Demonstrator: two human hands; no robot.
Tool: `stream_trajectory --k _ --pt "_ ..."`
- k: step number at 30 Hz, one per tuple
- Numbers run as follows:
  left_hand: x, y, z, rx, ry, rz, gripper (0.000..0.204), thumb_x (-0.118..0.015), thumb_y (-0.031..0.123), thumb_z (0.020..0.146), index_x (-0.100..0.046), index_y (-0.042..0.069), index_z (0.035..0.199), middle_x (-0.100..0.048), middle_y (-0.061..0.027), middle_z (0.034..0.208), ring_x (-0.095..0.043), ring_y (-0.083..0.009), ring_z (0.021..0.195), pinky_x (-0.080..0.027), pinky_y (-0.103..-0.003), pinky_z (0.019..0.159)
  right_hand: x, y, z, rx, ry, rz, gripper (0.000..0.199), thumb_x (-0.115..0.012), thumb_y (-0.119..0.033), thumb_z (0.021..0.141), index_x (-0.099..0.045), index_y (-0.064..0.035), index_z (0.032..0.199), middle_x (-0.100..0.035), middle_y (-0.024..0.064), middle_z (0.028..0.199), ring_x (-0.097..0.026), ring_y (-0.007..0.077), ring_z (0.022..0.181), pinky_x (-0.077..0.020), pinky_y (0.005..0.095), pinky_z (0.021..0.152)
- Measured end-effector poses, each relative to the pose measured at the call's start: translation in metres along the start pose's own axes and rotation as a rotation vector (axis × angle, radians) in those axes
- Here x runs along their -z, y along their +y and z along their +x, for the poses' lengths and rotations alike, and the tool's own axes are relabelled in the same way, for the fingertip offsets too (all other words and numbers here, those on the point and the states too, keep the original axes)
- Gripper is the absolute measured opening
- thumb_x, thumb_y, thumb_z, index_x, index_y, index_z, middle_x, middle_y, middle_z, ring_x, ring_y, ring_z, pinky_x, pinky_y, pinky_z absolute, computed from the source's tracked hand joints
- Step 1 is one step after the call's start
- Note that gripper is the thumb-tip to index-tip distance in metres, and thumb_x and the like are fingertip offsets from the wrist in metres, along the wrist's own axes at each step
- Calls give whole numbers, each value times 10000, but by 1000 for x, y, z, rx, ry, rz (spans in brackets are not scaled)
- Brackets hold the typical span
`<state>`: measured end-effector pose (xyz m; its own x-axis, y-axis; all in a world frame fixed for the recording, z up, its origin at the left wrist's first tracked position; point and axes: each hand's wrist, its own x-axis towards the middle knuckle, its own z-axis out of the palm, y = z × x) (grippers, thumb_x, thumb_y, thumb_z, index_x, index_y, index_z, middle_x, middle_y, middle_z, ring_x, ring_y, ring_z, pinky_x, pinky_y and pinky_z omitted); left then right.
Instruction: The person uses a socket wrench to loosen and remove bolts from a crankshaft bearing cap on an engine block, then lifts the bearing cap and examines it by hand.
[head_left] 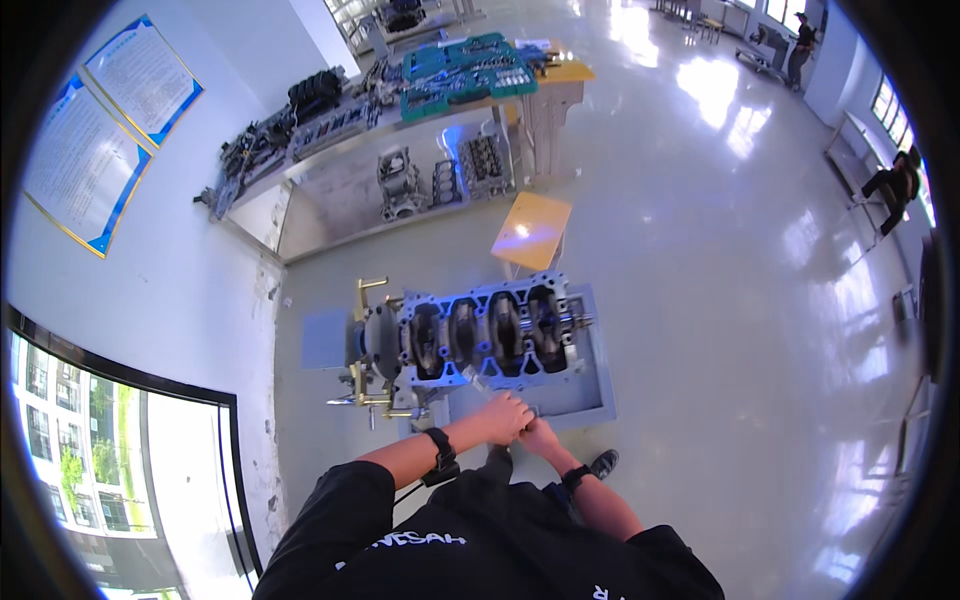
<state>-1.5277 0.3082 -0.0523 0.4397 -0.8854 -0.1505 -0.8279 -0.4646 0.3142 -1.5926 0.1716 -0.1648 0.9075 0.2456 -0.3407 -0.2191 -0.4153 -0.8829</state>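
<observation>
An engine block [490,335] with its open crankcase facing up is mounted on a stand, its several bays in a row. At its near edge, my left hand [506,418] is closed, and a short pale metal piece [474,378] shows between it and the block. Close against it on the right, my right hand [538,437] is also closed, near a small dark end. Whether both hands grip one tool is hidden by the fingers. Brass-coloured handles and a round plate of the engine stand [378,340] are at the block's left end.
A grey drip tray [597,385] lies under the block. Beyond stands a yellow-topped stool [532,230]. Further back, a workbench [350,140] carries engine parts and a green tool case [468,75]. A white wall [225,260] bounds the left side. Two people are far off at right.
</observation>
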Motion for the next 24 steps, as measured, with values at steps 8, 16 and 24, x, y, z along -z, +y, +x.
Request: stream_trajectory --k 8,16,24 --pt "-30 186 183 80 -584 -315 260 -550 294 788 -587 55 883 -631 -161 822 -608 -363 815 -463 -478 694 237 119 -200 -167 -216 -272 384 -663 -405 731 -674 -27 800 -623 180 685 -616 322 649 -473 420 632" --pt "-26 289 364 -113 -411 -221 251 -522 268 786 -601 52 887 -626 -189 767 -608 -375 750 -466 -490 667 439 192 -303 -316 -124 -332 389 -665 -448 706 -686 -67 781 -628 162 684 -620 307 661 -482 396 638" --pt "11 248 514 10 -455 -186 241 -588 253 689 -679 57 796 -652 -155 750 -627 -341 734 -499 -440 623 594 191 -247 -260 -46 -465 402 -663 -435 727 -684 -39 794 -613 163 643 -595 291 606 -469 393 604"
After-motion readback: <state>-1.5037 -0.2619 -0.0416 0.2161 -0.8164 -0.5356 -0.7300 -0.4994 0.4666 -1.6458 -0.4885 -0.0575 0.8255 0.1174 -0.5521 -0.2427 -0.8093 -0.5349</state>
